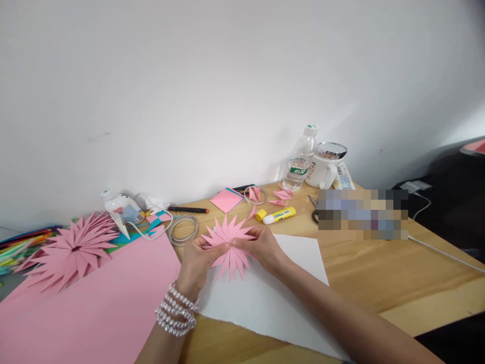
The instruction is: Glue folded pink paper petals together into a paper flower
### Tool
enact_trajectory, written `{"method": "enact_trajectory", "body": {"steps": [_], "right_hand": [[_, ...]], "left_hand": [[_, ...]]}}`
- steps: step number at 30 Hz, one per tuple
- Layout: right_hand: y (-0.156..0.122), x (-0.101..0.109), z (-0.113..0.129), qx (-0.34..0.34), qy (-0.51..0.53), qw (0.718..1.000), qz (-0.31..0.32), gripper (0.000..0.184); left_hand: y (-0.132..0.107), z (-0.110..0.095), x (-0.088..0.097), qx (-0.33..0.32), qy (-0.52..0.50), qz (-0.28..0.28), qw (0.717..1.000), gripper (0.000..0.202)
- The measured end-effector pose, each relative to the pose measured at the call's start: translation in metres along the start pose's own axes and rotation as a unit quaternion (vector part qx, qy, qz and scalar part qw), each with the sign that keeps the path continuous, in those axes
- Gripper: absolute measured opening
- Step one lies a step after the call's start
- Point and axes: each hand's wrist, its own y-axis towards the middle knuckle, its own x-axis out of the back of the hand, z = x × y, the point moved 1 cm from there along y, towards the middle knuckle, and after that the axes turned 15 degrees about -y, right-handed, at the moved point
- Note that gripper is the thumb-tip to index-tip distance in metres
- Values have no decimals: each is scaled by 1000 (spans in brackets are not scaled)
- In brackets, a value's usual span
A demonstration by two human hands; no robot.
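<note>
A pink folded-paper star flower (229,237) with many pointed petals is held just above a white sheet (265,298) on the wooden table (379,273). My left hand (197,265), with a pearl bracelet on the wrist, pinches the flower's left side near its centre. My right hand (261,247) pinches its right side. Both hands are closed on the flower. A larger finished pink paper flower (71,250) lies at the left on a big pink sheet (94,308).
A yellow-capped glue stick (278,216), loose pink petals (282,196), a pink notepad (226,200), a black pen (187,209), tape rolls (183,228), a glue bottle (119,208), a water bottle (301,162), a white mug (324,169) and scissors (313,208) line the wall side. Coloured paper strips (18,245) lie far left.
</note>
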Motion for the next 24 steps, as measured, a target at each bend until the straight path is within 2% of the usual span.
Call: {"method": "enact_trajectory", "body": {"steps": [6,11,13,15,19,24], "right_hand": [[-1,-4,2,-7,4,999,-32,31],[4,-1,0,-18,71,993,-90,30],[4,0,0,-9,89,991,-103,31],[4,0,1,-1,97,991,-91,34],[4,1,3,-18,77,994,-80,34],[6,9,6,-8,36,997,-71,30]], "left_hand": [[0,-3,-3,-9,-13,7,1000,40],[-5,-6,-10,-48,-39,-54,997,70],[-6,-2,-13,-35,-45,-23,998,58],[-6,2,-15,-16,-47,24,998,41],[-5,1,-10,-25,-49,-6,998,33],[-3,-7,-7,-33,-24,-17,999,44]]}}
